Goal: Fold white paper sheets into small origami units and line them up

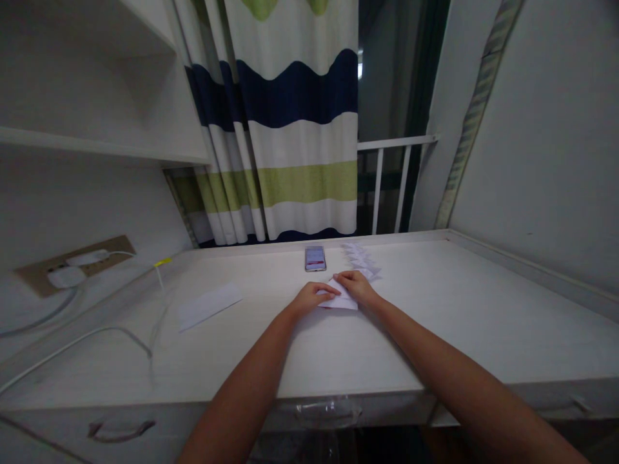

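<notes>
Between my hands, on the white desk, lies a folded sheet of white paper (344, 300). My left hand (309, 298) grips its left side, fingers reaching over the top of the sheet. At the upper right edge, my right hand (356, 287) pinches the same paper with thumb and fingers. Part of the sheet is covered by my fingers. Just behind my right hand stretches a row of folded white paper pieces (358, 256), their pointed edges overlapping. A phone (315, 258) with a lit screen rests beyond my hands.
A flat stack of white paper (209, 305) lies on the left of the desk (464, 322). A white cable (97, 330) runs across the left side from wall plugs (66, 277). Shelves (97, 138) overhang the upper left. A striped curtain (304, 154) hangs behind the desk.
</notes>
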Motion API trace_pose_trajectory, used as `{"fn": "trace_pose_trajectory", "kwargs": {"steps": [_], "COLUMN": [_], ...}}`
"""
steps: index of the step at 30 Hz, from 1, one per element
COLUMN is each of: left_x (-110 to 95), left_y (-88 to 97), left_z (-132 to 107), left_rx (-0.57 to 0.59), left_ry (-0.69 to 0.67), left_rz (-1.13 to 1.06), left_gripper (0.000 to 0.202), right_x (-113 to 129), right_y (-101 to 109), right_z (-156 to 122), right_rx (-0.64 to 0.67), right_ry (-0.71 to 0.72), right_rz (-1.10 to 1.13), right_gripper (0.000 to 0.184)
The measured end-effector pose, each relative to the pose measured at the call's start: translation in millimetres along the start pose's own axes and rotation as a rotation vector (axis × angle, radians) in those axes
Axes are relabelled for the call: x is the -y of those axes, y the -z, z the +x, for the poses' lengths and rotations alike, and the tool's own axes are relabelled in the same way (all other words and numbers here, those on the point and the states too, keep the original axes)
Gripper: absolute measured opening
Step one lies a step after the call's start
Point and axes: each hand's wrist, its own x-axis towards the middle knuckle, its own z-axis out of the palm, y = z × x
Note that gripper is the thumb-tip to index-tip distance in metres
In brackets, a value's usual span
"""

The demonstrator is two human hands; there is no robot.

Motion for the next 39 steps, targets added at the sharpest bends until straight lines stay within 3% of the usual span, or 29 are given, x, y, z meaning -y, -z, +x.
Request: {"fn": "trace_pose_trajectory", "kwargs": {"steps": [11,16,39], "left_x": [-3,-2,-4], "left_y": [10.8,13.8,13.4], "left_z": [2,2,0], "left_rx": [-0.354,-0.353,-0.34], "left_ry": [0.117,0.189,0.195], "left_rz": [-0.362,-0.438,-0.598], "left_gripper": [0.026,0.022,0.016], "right_x": [12,14,12], "right_y": [9,10,10], "right_z": [-5,-6,-5], "right_rx": [0.11,0.153,0.158], "right_ry": [-0.079,-0.098,-0.08], "right_rz": [0.35,0.403,0.418], "right_gripper": [0.032,0.029,0.033]}}
